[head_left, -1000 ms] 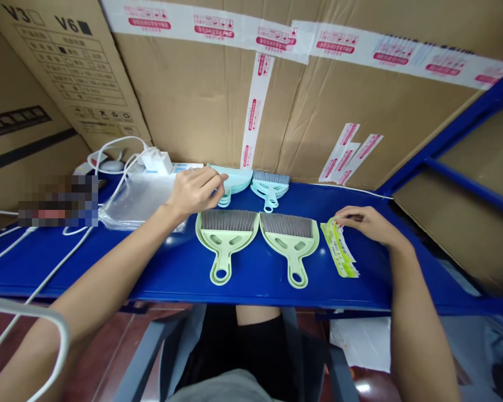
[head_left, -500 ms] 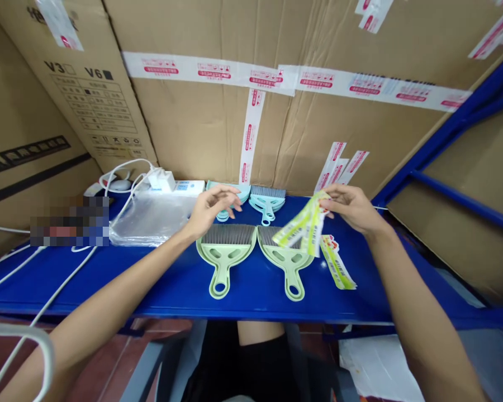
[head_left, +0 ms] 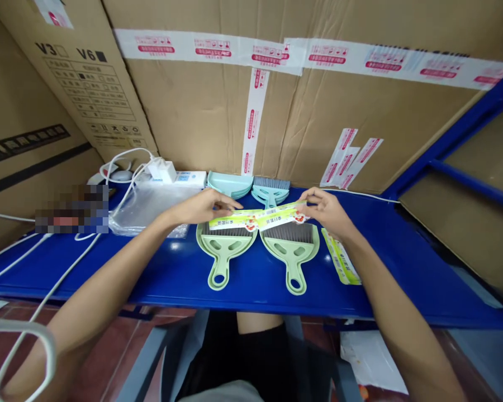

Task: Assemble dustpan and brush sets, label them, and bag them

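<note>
My left hand [head_left: 201, 207] is closed on the left end of a yellow-green printed label card [head_left: 231, 221]. My right hand [head_left: 324, 211] pinches the outer end of a second such card [head_left: 279, 217]. The two cards meet end to end above the bristles of two light green dustpan-and-brush sets. The left set [head_left: 220, 251] and the right set [head_left: 294, 254] lie side by side, handles toward me. More of the yellow-green labels [head_left: 341, 259] lie on the table right of them; how many is unclear.
Behind stand light blue dustpans [head_left: 230, 184] and a light blue brush set [head_left: 270, 192]. Clear plastic bags [head_left: 151, 209] lie at left beside a white power strip [head_left: 190, 179] and cables. A cardboard wall [head_left: 193, 123] backs the blue table [head_left: 251, 298]; a blue frame bar [head_left: 465, 178] rises at right.
My right hand held the fanned cards alone while my left hand was empty with fingers apart. Now my left hand has one card, and both cards are level over the green sets.
</note>
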The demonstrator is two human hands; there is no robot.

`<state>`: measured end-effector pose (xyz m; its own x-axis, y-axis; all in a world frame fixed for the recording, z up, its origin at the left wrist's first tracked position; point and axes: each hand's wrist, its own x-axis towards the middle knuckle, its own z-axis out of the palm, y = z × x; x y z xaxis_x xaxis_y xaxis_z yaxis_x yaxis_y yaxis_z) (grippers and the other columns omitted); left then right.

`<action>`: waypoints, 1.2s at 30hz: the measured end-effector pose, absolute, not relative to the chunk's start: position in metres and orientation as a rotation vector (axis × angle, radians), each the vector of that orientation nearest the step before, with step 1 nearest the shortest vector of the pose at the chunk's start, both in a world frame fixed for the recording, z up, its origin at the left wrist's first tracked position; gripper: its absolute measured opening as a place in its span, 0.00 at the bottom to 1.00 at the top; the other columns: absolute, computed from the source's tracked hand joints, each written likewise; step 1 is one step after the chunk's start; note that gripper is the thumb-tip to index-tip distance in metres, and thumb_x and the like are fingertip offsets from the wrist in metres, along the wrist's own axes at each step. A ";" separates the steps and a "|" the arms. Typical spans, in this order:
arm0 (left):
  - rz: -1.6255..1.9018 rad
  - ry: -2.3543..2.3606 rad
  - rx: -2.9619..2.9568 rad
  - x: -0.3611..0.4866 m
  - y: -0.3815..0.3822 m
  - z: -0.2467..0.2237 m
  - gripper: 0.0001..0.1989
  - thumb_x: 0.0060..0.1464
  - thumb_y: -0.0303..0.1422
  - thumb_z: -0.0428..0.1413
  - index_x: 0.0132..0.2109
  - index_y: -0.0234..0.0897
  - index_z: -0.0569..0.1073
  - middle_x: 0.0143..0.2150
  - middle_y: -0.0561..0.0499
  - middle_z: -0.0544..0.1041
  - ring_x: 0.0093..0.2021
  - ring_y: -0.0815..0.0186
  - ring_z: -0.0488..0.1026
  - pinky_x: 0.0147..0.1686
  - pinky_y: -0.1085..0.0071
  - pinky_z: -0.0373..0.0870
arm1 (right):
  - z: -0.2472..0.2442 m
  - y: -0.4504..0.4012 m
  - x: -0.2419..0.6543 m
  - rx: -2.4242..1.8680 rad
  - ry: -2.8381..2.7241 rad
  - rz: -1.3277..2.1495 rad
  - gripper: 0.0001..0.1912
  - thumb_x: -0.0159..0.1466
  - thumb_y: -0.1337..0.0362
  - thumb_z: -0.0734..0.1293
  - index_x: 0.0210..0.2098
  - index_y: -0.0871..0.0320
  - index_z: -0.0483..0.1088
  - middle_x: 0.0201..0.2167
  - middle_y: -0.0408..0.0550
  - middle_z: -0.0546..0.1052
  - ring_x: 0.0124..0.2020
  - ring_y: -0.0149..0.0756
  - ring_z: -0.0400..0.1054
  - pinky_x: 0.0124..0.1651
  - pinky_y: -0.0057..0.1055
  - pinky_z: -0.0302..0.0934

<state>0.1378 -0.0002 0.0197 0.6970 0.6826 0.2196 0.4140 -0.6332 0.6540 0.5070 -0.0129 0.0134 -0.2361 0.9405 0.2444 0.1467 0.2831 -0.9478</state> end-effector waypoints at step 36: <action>0.196 1.022 2.858 0.132 -0.012 0.014 0.21 0.62 0.41 0.61 0.60 0.45 0.84 0.53 0.45 0.87 0.48 0.54 0.85 0.46 0.63 0.77 | 0.001 -0.017 0.511 -1.134 -2.598 0.339 0.24 0.66 0.50 0.73 0.59 0.52 0.79 0.50 0.50 0.84 0.52 0.50 0.74 0.55 0.44 0.65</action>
